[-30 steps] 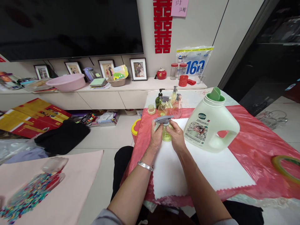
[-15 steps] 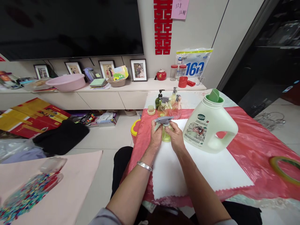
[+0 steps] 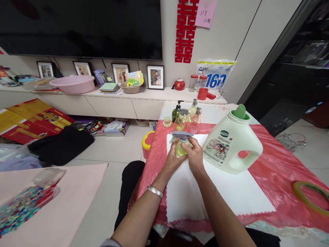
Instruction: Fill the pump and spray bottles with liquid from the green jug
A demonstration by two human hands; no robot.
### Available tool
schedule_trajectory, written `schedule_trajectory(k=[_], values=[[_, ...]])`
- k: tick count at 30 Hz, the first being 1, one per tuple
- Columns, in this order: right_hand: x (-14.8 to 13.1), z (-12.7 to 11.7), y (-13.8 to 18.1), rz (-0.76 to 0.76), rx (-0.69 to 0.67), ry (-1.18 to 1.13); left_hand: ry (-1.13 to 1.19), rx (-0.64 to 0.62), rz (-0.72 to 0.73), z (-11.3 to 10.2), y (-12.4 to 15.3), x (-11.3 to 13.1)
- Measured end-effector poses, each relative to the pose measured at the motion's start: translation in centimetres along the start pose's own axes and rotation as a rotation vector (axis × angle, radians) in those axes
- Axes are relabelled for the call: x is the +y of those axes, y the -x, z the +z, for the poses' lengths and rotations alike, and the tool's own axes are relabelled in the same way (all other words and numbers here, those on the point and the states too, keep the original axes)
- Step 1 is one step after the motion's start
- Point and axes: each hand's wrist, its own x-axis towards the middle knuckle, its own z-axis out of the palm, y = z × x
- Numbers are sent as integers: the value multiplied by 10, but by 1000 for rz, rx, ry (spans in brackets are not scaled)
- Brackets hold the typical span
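Between my two hands is a small yellow spray bottle with a grey trigger head. My left hand wraps its left side, below the trigger. On the other side my right hand grips the bottle, thumb across its front. A large pale green detergent jug, its mouth uncapped and a green spout showing, stands to the right on a white sheet. Behind my hands are an orange-yellow spray bottle, a pink spray bottle, another yellow one and a green pump bottle.
A pale cap lies on the red plastic table cover. A roll of tape rests at the right edge. On the left, a pink-topped table bears many coloured beads. A yellow-red stool stands by the table.
Both hands have come down from the trigger head onto the bottle's body and closed round it. The bottle is now lifted and tilted a little toward me. The camera view has shifted slightly.
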Motion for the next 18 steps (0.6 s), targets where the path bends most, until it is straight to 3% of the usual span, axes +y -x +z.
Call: schedule_trajectory(k=[5, 11, 18], values=[[-16, -9, 2, -30, -57, 94, -32, 64, 37, 2, -1, -2], [-22, -18, -11, -49, -182, 118, -77, 13, 81, 0, -3, 0], [-24, -14, -16, -66, -105, 184, -152, -19, 92, -1, -3, -2]])
